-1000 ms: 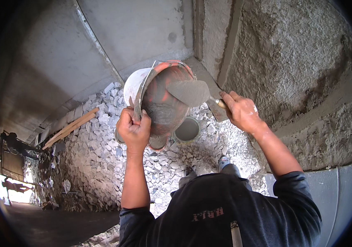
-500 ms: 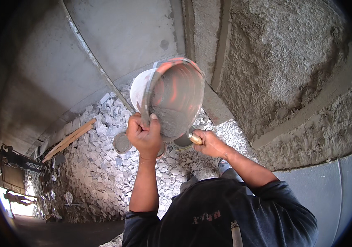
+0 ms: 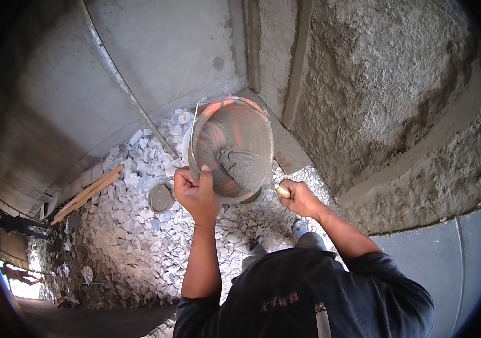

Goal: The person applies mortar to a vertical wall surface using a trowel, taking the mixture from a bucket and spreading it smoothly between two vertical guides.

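**Mortar pan held up, trowel working inside**

Left hand [image 3: 196, 194] clamped on the near rim of a round metal pan [image 3: 232, 147], tilted, orange paint streaked grey inside. Right hand [image 3: 298, 198] closed around a wooden trowel handle [image 3: 283, 191], blade buried in a wet, lumpy grey mortar heap [image 3: 244, 166] in the pan's lower half. Pan raised at chest height, over a floor of pale broken stone rubble [image 3: 133, 225]. Rough, gritty fresh plaster [image 3: 387, 96] on the right wall; smooth grey cement [image 3: 161, 50] on the left. Small round lid [image 3: 160, 198] and wooden planks [image 3: 88, 192] lying on the rubble
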The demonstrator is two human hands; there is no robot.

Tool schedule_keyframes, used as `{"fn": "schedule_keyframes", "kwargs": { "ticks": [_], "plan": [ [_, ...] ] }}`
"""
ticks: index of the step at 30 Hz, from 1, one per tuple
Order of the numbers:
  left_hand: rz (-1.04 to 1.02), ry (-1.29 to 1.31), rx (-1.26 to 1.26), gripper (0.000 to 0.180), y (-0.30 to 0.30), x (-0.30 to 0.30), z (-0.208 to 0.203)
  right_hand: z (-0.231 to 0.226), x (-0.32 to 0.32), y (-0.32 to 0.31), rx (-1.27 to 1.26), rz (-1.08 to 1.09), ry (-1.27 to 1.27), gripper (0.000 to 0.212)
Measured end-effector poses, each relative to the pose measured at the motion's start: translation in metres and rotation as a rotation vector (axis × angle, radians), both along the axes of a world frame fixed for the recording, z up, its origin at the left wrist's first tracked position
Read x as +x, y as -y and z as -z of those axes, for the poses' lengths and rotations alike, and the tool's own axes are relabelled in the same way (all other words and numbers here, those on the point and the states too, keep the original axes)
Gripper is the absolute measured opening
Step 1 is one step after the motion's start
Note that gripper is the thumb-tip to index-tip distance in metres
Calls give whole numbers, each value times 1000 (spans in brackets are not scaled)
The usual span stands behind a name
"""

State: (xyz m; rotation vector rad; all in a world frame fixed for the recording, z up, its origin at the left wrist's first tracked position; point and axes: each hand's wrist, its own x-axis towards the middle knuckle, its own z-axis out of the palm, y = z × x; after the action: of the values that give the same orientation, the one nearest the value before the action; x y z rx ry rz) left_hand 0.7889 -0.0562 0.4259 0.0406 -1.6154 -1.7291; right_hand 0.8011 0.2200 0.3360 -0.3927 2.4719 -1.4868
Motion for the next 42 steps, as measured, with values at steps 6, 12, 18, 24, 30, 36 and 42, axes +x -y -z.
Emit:
{"fn": "schedule_keyframes", "kwargs": {
  "ticks": [6,12,18,24,30,36,42],
  "plan": [
    [40,3,57,34,-6,-15,27,-17,8,-4,-185,14,58,17],
    [86,74,81,34,-3,-13,50,-2,16,-20,79,-37,79,23],
    [168,155,213,32,-7,-31,78,-7,18,-38,189,85,-65,23],
    [184,222,318,34,-22,-33,73,-24,11,-55,247,78,-188,20],
    [124,196,315,33,-28,-17,97,-29,15,-74,132,-14,-92,18],
    [-183,386,306,33,-18,64,105,4,48,-144,-273,-178,195,12],
    [-327,500,169,27,1,163,155,36,62,-409,-456,519,826,38]
  ]
}}
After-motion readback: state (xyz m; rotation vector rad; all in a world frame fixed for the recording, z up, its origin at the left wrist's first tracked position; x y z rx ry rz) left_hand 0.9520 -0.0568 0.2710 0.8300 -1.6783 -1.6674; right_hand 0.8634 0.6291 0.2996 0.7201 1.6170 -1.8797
